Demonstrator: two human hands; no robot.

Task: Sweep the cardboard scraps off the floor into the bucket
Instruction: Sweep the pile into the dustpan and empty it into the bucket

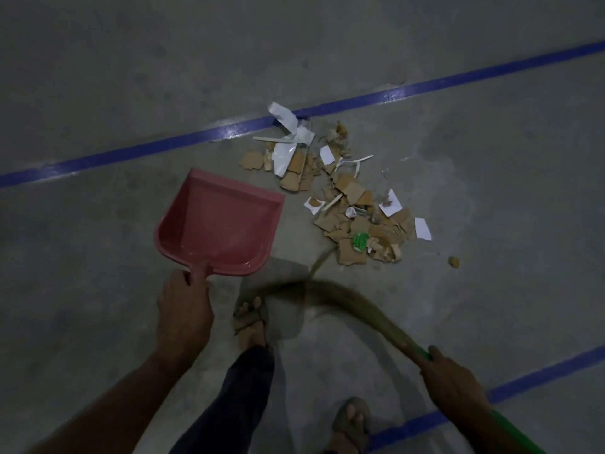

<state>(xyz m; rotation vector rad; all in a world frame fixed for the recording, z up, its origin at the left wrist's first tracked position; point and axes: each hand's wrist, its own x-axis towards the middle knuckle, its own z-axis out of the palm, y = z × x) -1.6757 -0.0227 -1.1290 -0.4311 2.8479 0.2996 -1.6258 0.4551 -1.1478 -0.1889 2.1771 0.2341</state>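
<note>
Nearest the camera, 2 sandalled feet stand on the concrete floor. The right hand is curled around the green handle of a soft broom, whose blurred bristles curve leftward across the floor toward the left foot. The left hand grips the handle of a pink dustpan, index finger extended onto the pan's rear edge. Beyond and to the right of the dustpan lies a pile of cardboard scraps mixed with white paper pieces, just beside a blue floor line.
</note>
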